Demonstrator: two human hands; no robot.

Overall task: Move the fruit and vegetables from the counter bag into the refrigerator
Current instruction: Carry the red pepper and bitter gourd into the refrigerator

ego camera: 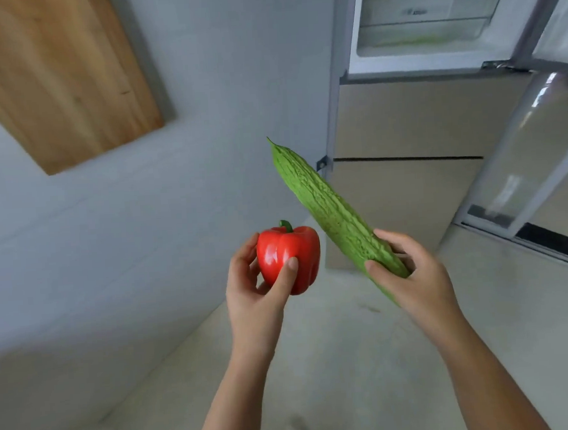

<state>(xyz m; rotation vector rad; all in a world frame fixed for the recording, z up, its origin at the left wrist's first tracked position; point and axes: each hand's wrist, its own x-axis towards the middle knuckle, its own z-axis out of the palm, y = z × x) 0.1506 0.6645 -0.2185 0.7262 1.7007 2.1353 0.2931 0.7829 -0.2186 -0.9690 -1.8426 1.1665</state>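
The red bell pepper (289, 259) sits stem-up in the left hand (254, 291), thumb pressed on its front and fingers curled behind, while the right hand (412, 273) wraps the thick lower end of the long bitter gourd (329, 208), its pointed tip angled up and away. One item per hand probably saves a trip, and both are carried in mid-air over the floor (335, 361) toward the refrigerator (403, 117), whose upper compartment stands open ahead. No brand, label or writing is legible anywhere.
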